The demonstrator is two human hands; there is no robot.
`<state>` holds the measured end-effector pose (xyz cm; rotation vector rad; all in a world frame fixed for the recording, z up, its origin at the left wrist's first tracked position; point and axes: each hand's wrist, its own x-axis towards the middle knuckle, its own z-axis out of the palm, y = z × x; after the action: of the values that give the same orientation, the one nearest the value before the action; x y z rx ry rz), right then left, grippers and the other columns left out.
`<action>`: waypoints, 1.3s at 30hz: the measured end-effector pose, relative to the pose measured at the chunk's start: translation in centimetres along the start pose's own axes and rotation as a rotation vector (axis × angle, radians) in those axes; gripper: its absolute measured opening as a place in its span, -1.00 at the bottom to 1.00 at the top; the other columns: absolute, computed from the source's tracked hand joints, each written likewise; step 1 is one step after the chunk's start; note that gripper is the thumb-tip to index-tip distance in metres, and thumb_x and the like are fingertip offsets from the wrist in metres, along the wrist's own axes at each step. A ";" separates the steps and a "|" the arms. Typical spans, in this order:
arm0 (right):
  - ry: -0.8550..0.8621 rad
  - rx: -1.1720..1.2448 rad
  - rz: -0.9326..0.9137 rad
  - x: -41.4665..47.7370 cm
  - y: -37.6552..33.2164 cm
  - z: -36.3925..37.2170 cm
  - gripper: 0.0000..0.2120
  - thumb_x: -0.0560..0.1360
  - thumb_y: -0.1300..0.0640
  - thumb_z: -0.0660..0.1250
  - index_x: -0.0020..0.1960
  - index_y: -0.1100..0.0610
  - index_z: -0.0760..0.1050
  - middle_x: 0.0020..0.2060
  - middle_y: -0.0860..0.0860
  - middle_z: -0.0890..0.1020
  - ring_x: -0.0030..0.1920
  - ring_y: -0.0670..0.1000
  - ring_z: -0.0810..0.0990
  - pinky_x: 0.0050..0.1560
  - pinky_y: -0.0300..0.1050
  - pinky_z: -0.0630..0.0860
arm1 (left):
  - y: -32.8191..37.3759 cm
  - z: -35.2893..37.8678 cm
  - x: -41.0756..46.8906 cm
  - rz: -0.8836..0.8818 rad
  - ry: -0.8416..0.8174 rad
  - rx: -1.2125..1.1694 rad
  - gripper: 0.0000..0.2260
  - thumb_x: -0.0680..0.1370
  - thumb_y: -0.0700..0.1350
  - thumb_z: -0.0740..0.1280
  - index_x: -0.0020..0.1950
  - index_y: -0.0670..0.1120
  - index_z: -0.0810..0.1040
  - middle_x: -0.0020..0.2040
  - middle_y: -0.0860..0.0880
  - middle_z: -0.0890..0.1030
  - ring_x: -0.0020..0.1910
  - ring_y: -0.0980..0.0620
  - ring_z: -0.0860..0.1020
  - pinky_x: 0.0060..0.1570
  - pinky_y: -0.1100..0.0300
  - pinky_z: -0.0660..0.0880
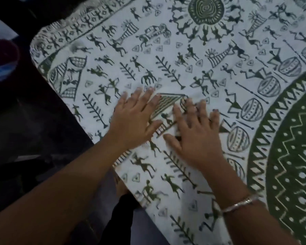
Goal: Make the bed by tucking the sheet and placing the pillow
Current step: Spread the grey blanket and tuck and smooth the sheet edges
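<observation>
A white bed sheet [193, 55] printed with dark green figures, trees and drums covers the bed and fills most of the view. Both of my hands lie flat on it near the bed's left edge, side by side. My left hand [136, 119] presses the cloth with its fingers spread and straight. Just to its right, my right hand [194, 131] rests palm down, fingers spread, with a silver bracelet on the wrist. Neither hand holds anything. No pillow is in view.
The bed's left edge runs diagonally from upper left to bottom centre, with a rounded corner [41, 43] at the far left. Beyond it lies dark floor [25, 121]. A round dark red object [2, 61] sits at the left border. My legs stand against the bedside [120, 209].
</observation>
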<state>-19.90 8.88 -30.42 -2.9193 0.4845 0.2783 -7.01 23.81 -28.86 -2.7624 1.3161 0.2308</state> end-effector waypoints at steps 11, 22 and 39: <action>-0.008 0.003 -0.069 11.1 -12.0 -1.5 -0.23 0.48 -0.36 -0.20 0.55 0.04 -0.09 0.51 0.27 -0.05 0.44 0.46 -0.14 0.34 0.46 -0.20 | -14.1 -0.8 3.8 -0.202 0.006 0.042 -0.40 0.50 0.35 -0.14 0.52 0.22 -0.04 0.56 0.01 0.00 0.51 -0.23 -0.02 0.29 -0.44 -0.02; 0.030 0.027 -0.091 22.5 -23.1 -2.7 -0.26 0.46 -0.36 -0.14 0.53 -0.06 -0.22 0.53 0.19 -0.18 0.45 0.41 -0.27 0.32 0.48 -0.28 | -28.4 -1.6 4.8 -0.362 0.033 -0.167 -0.35 0.52 0.30 -0.04 0.55 0.03 0.00 0.56 -0.06 0.02 0.52 -0.13 0.02 0.39 -0.29 0.08; 0.150 0.243 -0.343 27.7 -26.1 -4.9 -0.26 0.43 -0.16 0.16 0.54 0.01 0.02 0.53 0.12 0.08 0.52 0.19 -0.03 0.39 0.36 -0.18 | -29.0 -2.4 4.2 -0.224 0.344 -0.234 -0.52 0.55 -0.04 0.15 0.41 -0.26 0.34 0.35 -0.24 0.41 0.31 -0.22 0.40 0.27 -0.13 0.33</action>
<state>15.32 23.94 -27.92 -2.7294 0.0270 -0.0434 18.39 38.58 -27.11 -3.2317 1.0810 -0.1192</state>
